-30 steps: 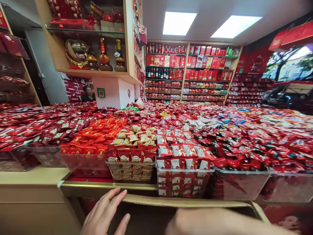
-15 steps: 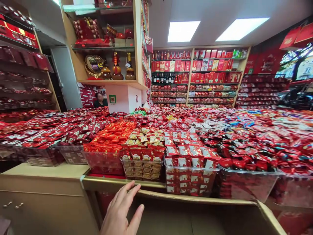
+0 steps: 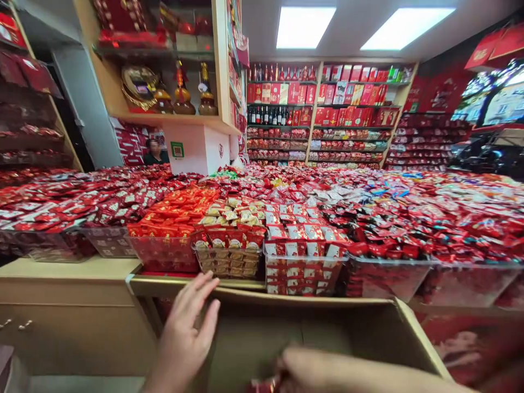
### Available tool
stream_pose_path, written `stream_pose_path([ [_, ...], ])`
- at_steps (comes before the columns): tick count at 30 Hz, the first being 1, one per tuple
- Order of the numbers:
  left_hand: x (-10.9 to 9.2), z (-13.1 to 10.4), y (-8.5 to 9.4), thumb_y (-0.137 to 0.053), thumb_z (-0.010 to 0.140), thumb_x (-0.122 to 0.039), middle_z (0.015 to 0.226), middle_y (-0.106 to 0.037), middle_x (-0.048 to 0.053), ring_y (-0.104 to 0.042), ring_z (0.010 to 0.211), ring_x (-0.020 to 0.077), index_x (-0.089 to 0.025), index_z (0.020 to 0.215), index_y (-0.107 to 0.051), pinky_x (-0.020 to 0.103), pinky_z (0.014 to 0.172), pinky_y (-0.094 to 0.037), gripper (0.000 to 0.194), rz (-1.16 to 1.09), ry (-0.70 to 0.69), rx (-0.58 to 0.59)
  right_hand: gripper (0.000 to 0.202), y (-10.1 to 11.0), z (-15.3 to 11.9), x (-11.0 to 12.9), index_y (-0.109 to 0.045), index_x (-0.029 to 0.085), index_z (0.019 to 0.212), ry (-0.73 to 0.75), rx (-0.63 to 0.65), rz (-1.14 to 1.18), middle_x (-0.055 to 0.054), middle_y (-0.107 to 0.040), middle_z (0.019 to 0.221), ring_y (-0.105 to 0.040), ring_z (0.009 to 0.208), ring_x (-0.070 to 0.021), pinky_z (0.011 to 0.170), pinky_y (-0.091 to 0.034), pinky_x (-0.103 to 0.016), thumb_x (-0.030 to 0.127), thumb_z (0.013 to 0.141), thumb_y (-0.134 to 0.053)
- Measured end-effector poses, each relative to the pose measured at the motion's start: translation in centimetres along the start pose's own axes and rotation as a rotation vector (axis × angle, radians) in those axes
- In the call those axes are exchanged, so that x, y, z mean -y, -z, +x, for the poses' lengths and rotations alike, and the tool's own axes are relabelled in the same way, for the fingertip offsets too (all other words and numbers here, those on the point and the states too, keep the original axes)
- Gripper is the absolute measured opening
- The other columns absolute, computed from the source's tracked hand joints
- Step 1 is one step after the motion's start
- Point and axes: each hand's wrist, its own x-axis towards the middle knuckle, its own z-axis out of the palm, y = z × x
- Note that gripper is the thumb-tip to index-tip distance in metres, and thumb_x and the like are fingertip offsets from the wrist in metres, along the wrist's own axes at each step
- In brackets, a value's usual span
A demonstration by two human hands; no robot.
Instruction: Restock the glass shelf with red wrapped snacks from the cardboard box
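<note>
My left hand (image 3: 189, 322) is at the left end of an open cardboard box (image 3: 303, 298), fingers stretched and thumb apart, fingertips by the box's far rim. Nothing shows in it. Across the box from the right comes my right hand (image 3: 297, 365), blurred and low inside, curled on a shiny red wrapped packet (image 3: 265, 385) cut off by the bottom edge. Just beyond the rim stand clear bins: one of red-and-white packets (image 3: 305, 267), one of cream-and-red packets (image 3: 228, 259), and one of orange-red packets (image 3: 167, 240).
More bins (image 3: 385, 273) heaped with dark red packets line the counter to the right. A wooden cabinet (image 3: 77, 311) stands at left. A glass-shelved display case (image 3: 196, 123) overhangs the goods. Behind, wall shelves (image 3: 315, 109) hold bottles and boxes. A person (image 3: 155, 150) is at the back left.
My right hand has come into view inside the box with a red packet. My left hand has shifted slightly left and up. The whole view has tilted down a little.
</note>
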Motion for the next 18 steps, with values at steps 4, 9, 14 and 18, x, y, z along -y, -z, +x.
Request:
stream_pose_path([
  [4,-2.6,0.0,0.6,-0.05,0.083,-0.023,0.113,-0.059,0.003,-0.059,0.098,0.0167,-0.026,0.114,-0.052,0.034,0.091,-0.045,0.031,-0.378,0.207,-0.051,0.012,3.0,-2.4,2.6,-0.056,0.015,0.068,-0.042,-0.093,0.193,0.004,-0.051,0.058,-0.042,0.054,-0.0084,0.052,-0.032,-0.022,0.021,0.065,-0.066],
  [9,-5.9,1.3,0.2,-0.045,0.081,-0.048,0.108,-0.064,0.005,-0.061,0.092,0.0211,-0.02,0.114,-0.056,0.032,0.08,-0.05,0.044,-0.67,0.48,0.565,0.028,4.7,-4.2,5.7,-0.051,0.013,0.068,0.078,-0.227,0.53,0.003,-0.05,0.063,-0.041,0.056,-0.0072,0.055,-0.032,-0.022,0.034,0.064,-0.069],
  [14,-6.8,2.3,-1.1,-0.048,0.08,-0.048,0.101,-0.067,0.005,-0.059,0.094,0.0225,-0.018,0.112,-0.058,0.031,0.082,-0.046,0.045,-0.887,0.441,0.693,0.037,3.7,-4.1,4.9,-0.051,0.013,0.066,0.031,-0.232,0.629,0.003,-0.052,0.06,-0.042,0.054,-0.007,0.053,-0.033,-0.022,0.04,0.057,-0.074],
  [18,-6.7,1.8,-2.2,-0.047,0.084,-0.039,0.074,-0.066,0.001,-0.056,0.069,0.0151,-0.016,0.089,-0.067,0.023,0.066,-0.045,0.032,-0.81,0.482,0.724,0.039,3.0,-3.8,3.7,-0.05,0.013,0.064,0.006,-0.225,0.665,0.004,-0.051,0.059,-0.041,0.053,-0.0061,0.053,-0.033,-0.021,0.043,0.056,-0.074],
])
